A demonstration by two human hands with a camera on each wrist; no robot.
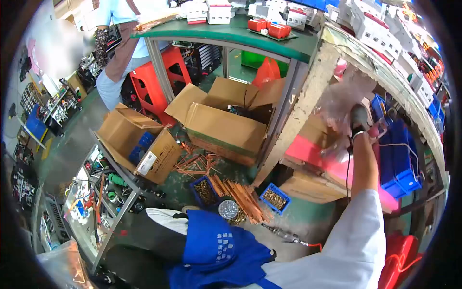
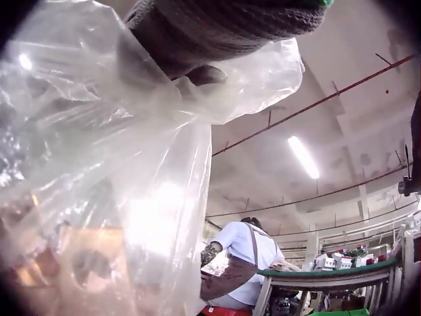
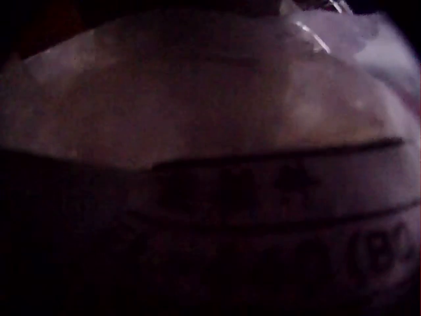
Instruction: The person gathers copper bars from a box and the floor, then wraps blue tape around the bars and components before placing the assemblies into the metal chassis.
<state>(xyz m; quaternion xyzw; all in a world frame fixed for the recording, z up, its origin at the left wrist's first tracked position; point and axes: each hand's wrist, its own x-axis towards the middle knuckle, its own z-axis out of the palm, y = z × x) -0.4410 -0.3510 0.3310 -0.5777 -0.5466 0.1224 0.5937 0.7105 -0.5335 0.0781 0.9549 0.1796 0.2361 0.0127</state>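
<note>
My left hand (image 2: 223, 29), in a dark knit glove, grips the gathered neck of a clear plastic bag (image 2: 164, 178) in the left wrist view. Copper-coloured pieces (image 2: 99, 250) show through its side. The head view has this bag at the lower left edge, the hand itself hidden. My right hand (image 1: 358, 118), in a dark glove, reaches under the right-hand bench beside a blurred, translucent plastic bag (image 1: 344, 98); its fingers are hidden, and I cannot tell whether they hold it. Dim in the right wrist view, a surface with printed lettering (image 3: 375, 253) fills the near space.
Blue crates (image 1: 399, 159) stand right of my forearm; a pink surface (image 1: 313, 154) lies below it. Open cartons (image 1: 226, 125), copper strips (image 1: 245, 197) and a blue bin of small parts (image 1: 275, 198) occupy the floor. A bench post (image 1: 308, 106) rises left of my right arm. Another person (image 1: 122, 48) stands behind.
</note>
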